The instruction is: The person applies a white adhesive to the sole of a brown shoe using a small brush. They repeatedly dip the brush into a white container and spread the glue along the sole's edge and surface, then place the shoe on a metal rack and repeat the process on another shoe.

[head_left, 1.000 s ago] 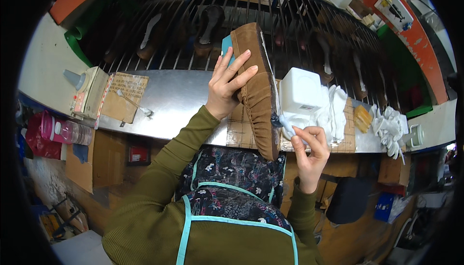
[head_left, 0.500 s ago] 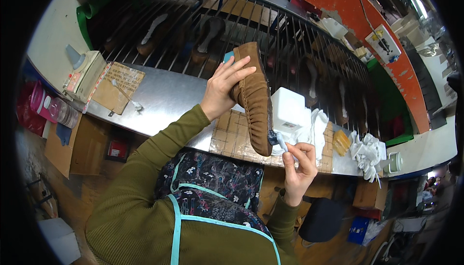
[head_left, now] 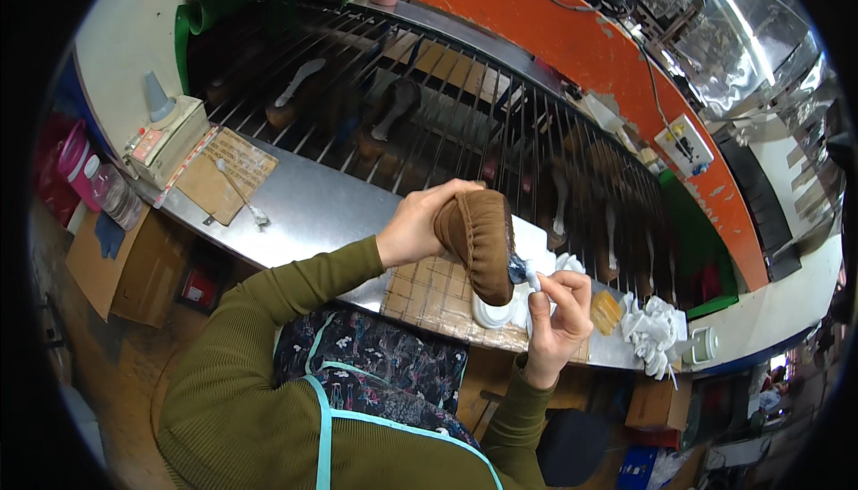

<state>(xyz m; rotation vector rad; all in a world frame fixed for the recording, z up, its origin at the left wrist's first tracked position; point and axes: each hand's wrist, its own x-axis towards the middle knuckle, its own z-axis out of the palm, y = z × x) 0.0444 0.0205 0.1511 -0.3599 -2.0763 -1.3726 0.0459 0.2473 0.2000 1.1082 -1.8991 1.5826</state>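
Observation:
A brown suede moccasin (head_left: 485, 247) is in my left hand (head_left: 416, 229), whose fingers wrap its far end, partly behind the upper. The toe points down toward me and the dark sole edge faces right. Between the thumb and fingers of my right hand (head_left: 561, 318) is a small brush (head_left: 531, 274) with a pale handle. Its dark bristles touch the sole edge near the toe. Partly hidden behind the shoe stand a white container (head_left: 531, 242) and a round white pot (head_left: 491, 314), both over the taped cardboard mat (head_left: 416, 298).
Beyond the metal bench (head_left: 308, 222) runs a rack of metal rods (head_left: 429, 137), with several shoes among them. White crumpled cloths (head_left: 652, 329) and a yellow block (head_left: 606, 312) lie on the right. At left are a brush on cardboard (head_left: 239, 193), a boxy device (head_left: 170, 140) and a bottle (head_left: 114, 195).
The shoe has tipped from nearly upright to foreshortened, toe toward me, and my left hand has come lower with it. The brush stays at the sole edge. The whole view has shifted and turned slightly.

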